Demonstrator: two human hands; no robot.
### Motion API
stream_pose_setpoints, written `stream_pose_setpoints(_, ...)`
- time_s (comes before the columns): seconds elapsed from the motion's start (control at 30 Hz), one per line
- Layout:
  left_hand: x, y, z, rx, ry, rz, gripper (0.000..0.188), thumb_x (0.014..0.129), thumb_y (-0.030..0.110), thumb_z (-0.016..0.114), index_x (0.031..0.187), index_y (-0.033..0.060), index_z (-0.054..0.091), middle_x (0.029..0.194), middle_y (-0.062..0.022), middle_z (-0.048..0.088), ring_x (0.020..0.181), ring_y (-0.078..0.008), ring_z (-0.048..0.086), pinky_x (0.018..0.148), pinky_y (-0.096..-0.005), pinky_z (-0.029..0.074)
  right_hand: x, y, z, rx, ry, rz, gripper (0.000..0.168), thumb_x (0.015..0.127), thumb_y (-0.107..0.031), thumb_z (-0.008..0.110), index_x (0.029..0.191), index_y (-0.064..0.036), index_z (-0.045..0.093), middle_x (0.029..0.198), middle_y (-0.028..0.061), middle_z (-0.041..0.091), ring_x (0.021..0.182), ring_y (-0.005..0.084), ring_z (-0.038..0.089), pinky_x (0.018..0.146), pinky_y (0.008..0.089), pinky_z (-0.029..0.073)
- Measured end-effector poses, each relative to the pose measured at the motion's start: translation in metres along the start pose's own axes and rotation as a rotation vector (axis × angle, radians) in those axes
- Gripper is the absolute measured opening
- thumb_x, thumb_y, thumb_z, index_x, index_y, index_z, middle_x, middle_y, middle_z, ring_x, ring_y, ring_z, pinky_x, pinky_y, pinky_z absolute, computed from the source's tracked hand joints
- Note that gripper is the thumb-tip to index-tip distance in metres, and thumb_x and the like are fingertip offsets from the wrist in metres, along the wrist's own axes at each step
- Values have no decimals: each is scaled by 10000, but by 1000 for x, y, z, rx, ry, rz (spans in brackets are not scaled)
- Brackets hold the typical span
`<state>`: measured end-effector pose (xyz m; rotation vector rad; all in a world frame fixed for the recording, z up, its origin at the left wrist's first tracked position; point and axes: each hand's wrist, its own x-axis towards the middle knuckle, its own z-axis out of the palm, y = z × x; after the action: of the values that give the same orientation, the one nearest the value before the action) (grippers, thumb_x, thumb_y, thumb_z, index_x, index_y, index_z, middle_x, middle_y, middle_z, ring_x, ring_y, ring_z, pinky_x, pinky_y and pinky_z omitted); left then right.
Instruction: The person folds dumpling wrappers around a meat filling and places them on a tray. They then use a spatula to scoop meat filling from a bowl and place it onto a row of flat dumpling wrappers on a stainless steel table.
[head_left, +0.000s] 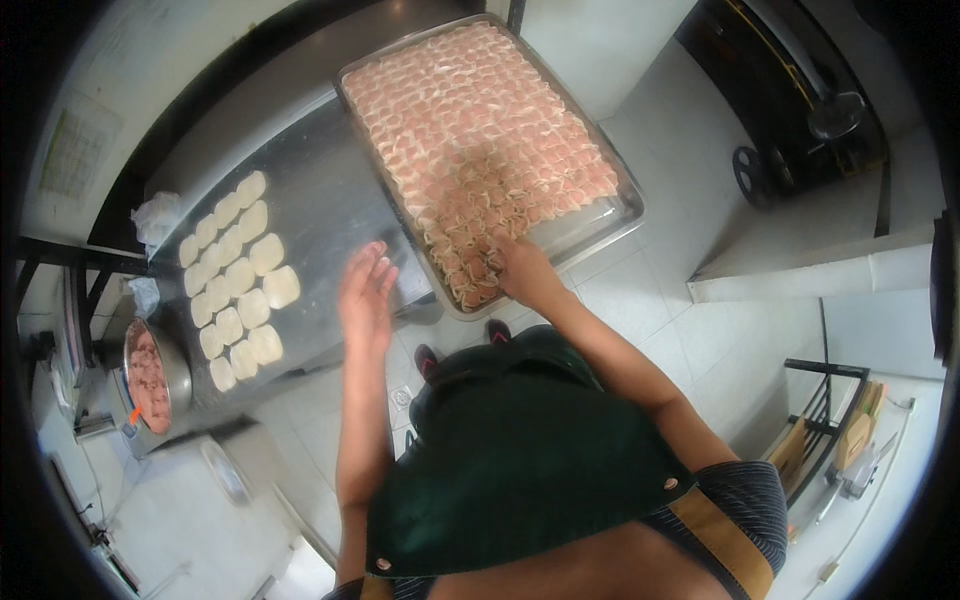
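A large metal tray (634, 217) holds dense rows of open-topped dumplings (480, 112) with pink filling. At the near end of those rows is my right hand (521, 270), its fingers bent at a dumpling by the bare strip of the tray; whether they grip it is hidden. My left hand (367, 289), slightly blurred, is raised over the dark worktop left of the tray, fingers apart and holding nothing. Further left, flat round dough wrappers (240, 277) lie in rows on the worktop (322, 187).
A metal bowl of pink minced filling (150, 375) stands at the worktop's left end, near crumpled plastic bags (156, 217). The tray's near edge overhangs the tiled floor. A black rack (825, 420) with boards stands at the lower right.
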<state>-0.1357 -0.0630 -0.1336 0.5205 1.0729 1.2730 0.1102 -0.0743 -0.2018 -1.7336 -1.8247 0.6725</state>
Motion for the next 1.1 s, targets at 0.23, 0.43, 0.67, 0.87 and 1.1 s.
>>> stream_pose_setpoints(0.23, -6, -13, -8, 104, -21, -15, 231, 896, 141, 570, 1111, 59, 590, 1151, -52, 595, 976, -149, 555, 882, -302, 448, -10, 1, -3, 32, 90, -31, 290, 809, -43, 600, 1094, 3, 574, 908, 248, 620, 870, 429, 593, 728, 473, 481)
stream_pose_setpoints(0.43, -8, -48, 23, 706, -227, 234, 201, 858, 70, 625, 1059, 71, 632, 1109, -52, 602, 948, -142, 549, 840, -269, 432, 0, -5, -11, 52, -24, -70, 483, 713, 11, 615, 1172, 11, 467, 867, 280, 614, 853, 439, 602, 714, 492, 495)
stream_pose_setpoints(0.67, -1, -38, 7, 934, -160, 546, 181, 849, 70, 645, 1030, 56, 638, 1097, -67, 594, 947, -165, 557, 828, -289, 451, -2, 6, -12, 39, -59, 50, 366, 783, -124, 646, 1133, -65, 555, 830, 217, 638, 811, 402, 620, 691, 453, 488)
stream_pose_setpoints(0.87, -22, -16, -51, 1088, 10, 557, 181, 832, 53, 652, 1011, 41, 633, 1044, -84, 591, 892, -169, 574, 758, -277, 481, 1, 0, -19, -48, -92, -10, 280, 767, -139, 672, 1021, -53, 592, 811, 203, 641, 791, 387, 627, 675, 450, 492)
stream_pose_setpoints(1.1, -81, 2, -162, 761, 484, 452, 135, 860, 16, 624, 991, 35, 648, 992, -52, 592, 808, -121, 579, 690, -256, 494, 30, -78, -42, 151, -245, -172, 317, 780, -104, 684, 1066, -53, 558, 852, 136, 643, 748, 292, 645, 671, 373, 509)
